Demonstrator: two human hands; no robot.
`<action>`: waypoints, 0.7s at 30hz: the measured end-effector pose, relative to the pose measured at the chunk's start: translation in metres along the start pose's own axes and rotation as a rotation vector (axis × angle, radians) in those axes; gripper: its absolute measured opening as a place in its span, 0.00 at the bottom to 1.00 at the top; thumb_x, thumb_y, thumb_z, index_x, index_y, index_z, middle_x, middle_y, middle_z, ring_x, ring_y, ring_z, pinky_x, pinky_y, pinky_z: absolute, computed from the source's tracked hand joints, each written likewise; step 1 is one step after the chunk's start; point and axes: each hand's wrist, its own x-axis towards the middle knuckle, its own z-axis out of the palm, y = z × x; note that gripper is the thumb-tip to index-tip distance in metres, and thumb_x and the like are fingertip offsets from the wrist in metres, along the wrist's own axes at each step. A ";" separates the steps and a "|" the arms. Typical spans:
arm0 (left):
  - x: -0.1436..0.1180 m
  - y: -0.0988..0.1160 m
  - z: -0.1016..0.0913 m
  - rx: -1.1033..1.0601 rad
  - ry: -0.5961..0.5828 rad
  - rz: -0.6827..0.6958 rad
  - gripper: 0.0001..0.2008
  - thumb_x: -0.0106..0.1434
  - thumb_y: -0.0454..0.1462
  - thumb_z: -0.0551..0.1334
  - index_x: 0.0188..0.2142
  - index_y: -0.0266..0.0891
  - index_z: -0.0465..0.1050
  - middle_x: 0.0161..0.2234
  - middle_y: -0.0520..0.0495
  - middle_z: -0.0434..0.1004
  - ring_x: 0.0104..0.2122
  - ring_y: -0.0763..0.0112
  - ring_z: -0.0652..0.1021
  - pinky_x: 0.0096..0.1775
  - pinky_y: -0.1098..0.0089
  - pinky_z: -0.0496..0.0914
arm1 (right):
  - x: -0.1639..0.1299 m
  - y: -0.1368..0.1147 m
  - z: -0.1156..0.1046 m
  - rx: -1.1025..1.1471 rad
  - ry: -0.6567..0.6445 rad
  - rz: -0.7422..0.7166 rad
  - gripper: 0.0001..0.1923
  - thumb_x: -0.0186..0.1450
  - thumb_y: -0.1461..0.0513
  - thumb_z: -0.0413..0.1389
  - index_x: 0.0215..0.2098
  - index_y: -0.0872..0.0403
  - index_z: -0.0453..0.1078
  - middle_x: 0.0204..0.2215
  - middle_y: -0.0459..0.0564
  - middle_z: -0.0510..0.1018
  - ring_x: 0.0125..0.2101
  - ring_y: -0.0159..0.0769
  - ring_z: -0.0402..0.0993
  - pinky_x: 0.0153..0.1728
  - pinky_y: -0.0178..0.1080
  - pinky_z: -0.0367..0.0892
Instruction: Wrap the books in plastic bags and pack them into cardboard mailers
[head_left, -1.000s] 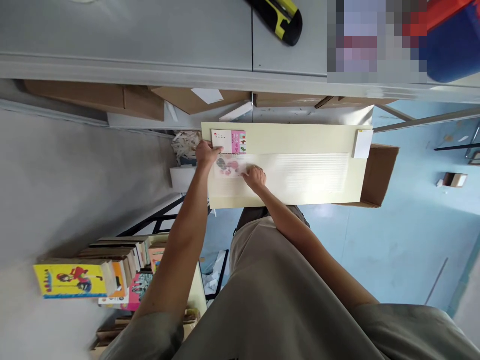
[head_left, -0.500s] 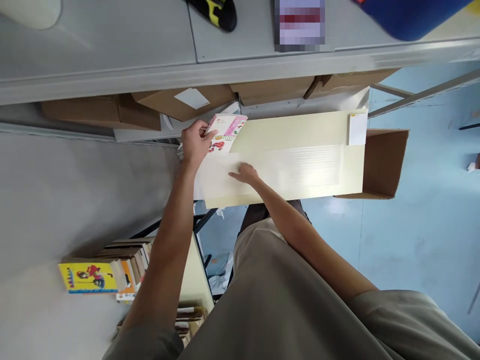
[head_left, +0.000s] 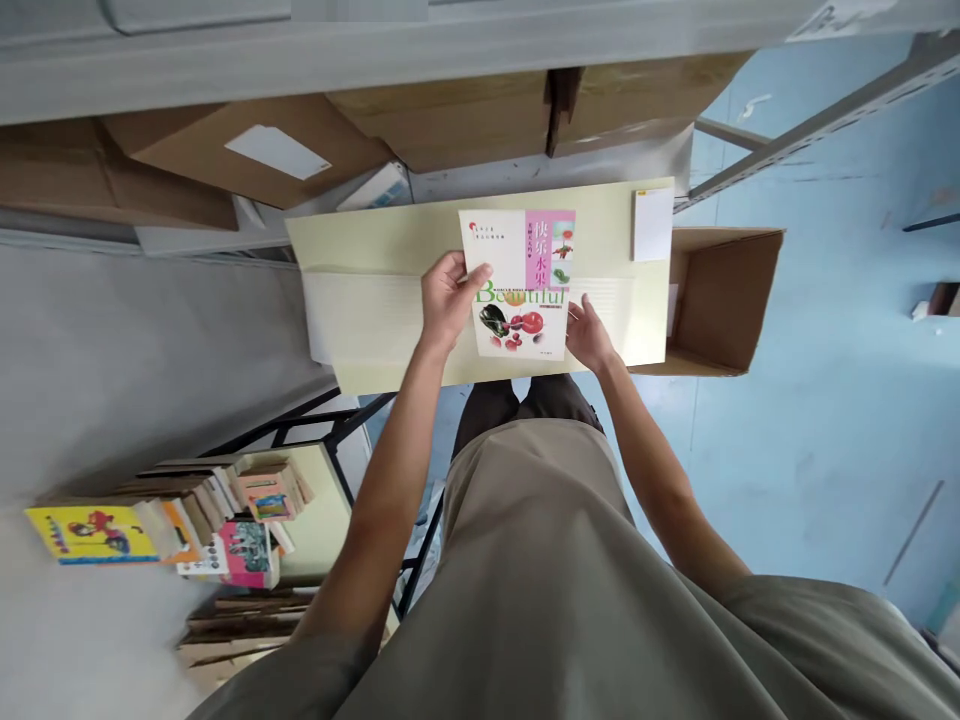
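Note:
A white book (head_left: 517, 330) with a pink strip, the green word "Beautiful" and pictured fruit on its cover is held face up above a cream-coloured board. My left hand (head_left: 450, 305) grips its left edge, thumb on the cover and fingers underneath. Beside the lower right edge is my right hand (head_left: 590, 335), fingers apart, their tips at the book's edge and its thumb off the cover. Below lies the cream board (head_left: 390, 235), with a pale, faintly ribbed sheet or film (head_left: 360, 310) across it, partly hidden by the book and my hands.
A white pad (head_left: 652, 225) sits at the board's right end, near an open cardboard box (head_left: 724, 300). Cardboard boxes (head_left: 450, 120) line the shelf behind. Lower left, stacked books (head_left: 97, 532) stand by a black-framed table (head_left: 322, 500). A metal post (head_left: 825, 120) rises at right.
My left hand has brought the book rightward and turned its cover flat toward me. My right hand has lifted from the board to the book's right side. The view has shifted.

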 end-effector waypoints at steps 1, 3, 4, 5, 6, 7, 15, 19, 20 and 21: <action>-0.006 -0.019 0.017 -0.038 -0.016 -0.080 0.30 0.66 0.64 0.79 0.48 0.43 0.80 0.49 0.41 0.90 0.50 0.55 0.90 0.52 0.60 0.85 | -0.011 0.001 -0.021 -0.005 0.007 -0.003 0.42 0.73 0.22 0.52 0.52 0.46 0.81 0.53 0.56 0.91 0.60 0.52 0.87 0.64 0.54 0.82; -0.019 -0.056 0.051 -0.074 -0.035 -0.221 0.30 0.63 0.61 0.82 0.45 0.42 0.80 0.48 0.39 0.91 0.47 0.56 0.90 0.50 0.60 0.84 | -0.024 0.007 -0.050 -0.023 0.041 -0.014 0.39 0.69 0.24 0.61 0.50 0.47 0.82 0.51 0.56 0.91 0.57 0.51 0.88 0.62 0.52 0.82; -0.026 -0.073 0.067 -0.066 -0.032 -0.281 0.28 0.62 0.60 0.82 0.43 0.41 0.80 0.46 0.38 0.91 0.45 0.56 0.89 0.48 0.61 0.83 | -0.026 0.012 -0.058 -0.059 0.085 -0.018 0.35 0.67 0.28 0.67 0.47 0.47 0.82 0.49 0.55 0.92 0.54 0.49 0.89 0.61 0.51 0.83; -0.031 -0.087 0.082 -0.040 -0.021 -0.328 0.26 0.61 0.58 0.82 0.41 0.41 0.79 0.44 0.39 0.91 0.44 0.56 0.88 0.46 0.61 0.82 | -0.025 0.018 -0.063 -0.105 0.140 -0.017 0.31 0.65 0.33 0.72 0.45 0.48 0.81 0.46 0.54 0.92 0.50 0.48 0.89 0.58 0.50 0.83; -0.036 -0.099 0.094 -0.002 -0.004 -0.363 0.24 0.62 0.55 0.81 0.39 0.41 0.78 0.42 0.40 0.90 0.43 0.57 0.88 0.45 0.62 0.82 | -0.022 0.023 -0.066 -0.150 0.196 -0.011 0.26 0.64 0.38 0.74 0.42 0.49 0.80 0.42 0.53 0.91 0.46 0.46 0.88 0.55 0.49 0.84; -0.040 -0.108 0.104 0.044 0.019 -0.386 0.21 0.63 0.53 0.80 0.38 0.42 0.77 0.40 0.41 0.89 0.41 0.57 0.87 0.45 0.62 0.81 | -0.018 0.028 -0.067 -0.192 0.245 -0.003 0.23 0.64 0.42 0.75 0.40 0.50 0.80 0.39 0.52 0.91 0.42 0.44 0.87 0.51 0.47 0.84; -0.046 -0.139 0.117 0.234 0.141 -0.399 0.19 0.69 0.50 0.76 0.39 0.45 0.70 0.36 0.48 0.80 0.42 0.56 0.85 0.51 0.57 0.82 | -0.012 0.026 -0.081 -0.549 0.250 -0.126 0.10 0.76 0.55 0.63 0.46 0.50 0.84 0.44 0.55 0.93 0.45 0.48 0.92 0.55 0.50 0.84; -0.047 -0.149 0.117 0.246 0.146 -0.345 0.27 0.68 0.59 0.77 0.40 0.47 0.68 0.39 0.46 0.79 0.45 0.53 0.84 0.55 0.51 0.82 | -0.026 0.014 -0.112 -0.732 0.459 -0.162 0.16 0.80 0.52 0.59 0.57 0.51 0.82 0.55 0.60 0.92 0.49 0.52 0.92 0.58 0.53 0.83; -0.047 -0.150 0.117 0.246 0.144 -0.335 0.28 0.67 0.62 0.77 0.41 0.47 0.68 0.40 0.45 0.80 0.45 0.53 0.84 0.56 0.49 0.83 | -0.028 0.012 -0.119 -0.758 0.509 -0.140 0.16 0.80 0.52 0.59 0.59 0.52 0.81 0.55 0.61 0.91 0.49 0.52 0.91 0.58 0.54 0.83; -0.048 -0.151 0.117 0.244 0.140 -0.331 0.30 0.67 0.64 0.76 0.41 0.47 0.68 0.41 0.43 0.81 0.45 0.52 0.85 0.56 0.48 0.83 | -0.029 0.012 -0.124 -0.779 0.534 -0.110 0.16 0.80 0.52 0.61 0.58 0.52 0.80 0.55 0.62 0.91 0.50 0.52 0.91 0.58 0.53 0.82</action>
